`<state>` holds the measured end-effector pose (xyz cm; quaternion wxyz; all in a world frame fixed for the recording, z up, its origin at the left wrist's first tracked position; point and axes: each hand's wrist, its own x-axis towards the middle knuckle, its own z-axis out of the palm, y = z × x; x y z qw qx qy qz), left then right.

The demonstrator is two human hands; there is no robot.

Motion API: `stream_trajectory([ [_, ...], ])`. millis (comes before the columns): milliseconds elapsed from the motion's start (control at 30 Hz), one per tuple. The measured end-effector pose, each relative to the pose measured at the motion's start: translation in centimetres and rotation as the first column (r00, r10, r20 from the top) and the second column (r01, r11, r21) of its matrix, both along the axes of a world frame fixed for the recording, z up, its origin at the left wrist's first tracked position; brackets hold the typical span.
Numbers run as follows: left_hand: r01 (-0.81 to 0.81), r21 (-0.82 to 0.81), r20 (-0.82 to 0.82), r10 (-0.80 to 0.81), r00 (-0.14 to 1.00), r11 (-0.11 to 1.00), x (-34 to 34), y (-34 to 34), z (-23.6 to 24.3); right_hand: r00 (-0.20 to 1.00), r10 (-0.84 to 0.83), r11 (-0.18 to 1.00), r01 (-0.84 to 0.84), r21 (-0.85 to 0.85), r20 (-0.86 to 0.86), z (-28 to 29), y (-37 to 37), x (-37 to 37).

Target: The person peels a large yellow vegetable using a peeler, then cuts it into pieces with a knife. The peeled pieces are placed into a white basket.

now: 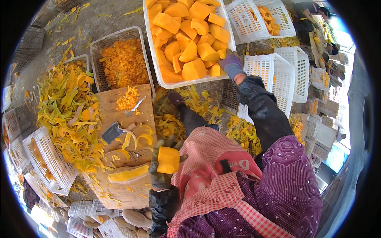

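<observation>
My left hand, in a dark olive glove, grips a peeled orange pumpkin chunk beside the wooden board. My right hand, in a purple glove, is at the right rim of a white crate heaped with pumpkin pieces; its fingers are partly hidden, and I cannot tell whether they hold the rim or a piece. On the board lie a cleaver, a metal spoon, a peeler, a long peel strip and orange scraps.
A crate of orange pulp stands beyond the board. Peel is heaped at left and strewn around my foot. White crates stand left, upper right and right. Other people work at the far upper right.
</observation>
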<state>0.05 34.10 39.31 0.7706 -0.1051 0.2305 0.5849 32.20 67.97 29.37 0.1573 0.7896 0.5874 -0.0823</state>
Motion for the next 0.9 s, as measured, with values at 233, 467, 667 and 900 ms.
stream_trajectory([
  [233,0.054,0.018,0.129,-0.056,0.99,0.998,3.3,6.6,1.4,0.972,0.227,0.934,-0.199,-0.295,0.062,-1.0,4.1,-0.5],
  [467,0.109,0.06,0.004,-0.11,0.994,0.992,4.4,14.0,1.2,0.98,0.165,0.979,-0.177,-0.103,-0.109,2.4,1.3,3.1],
  [667,0.057,0.036,-0.049,-0.055,0.997,0.998,4.7,17.1,0.3,0.819,-0.092,0.993,0.118,0.009,-0.567,1.8,1.8,7.1],
  [900,-0.012,0.029,-0.128,0.016,0.992,1.0,5.7,19.3,0.0,-0.113,-0.222,0.953,0.186,-0.24,-0.968,5.7,-0.6,4.9],
])
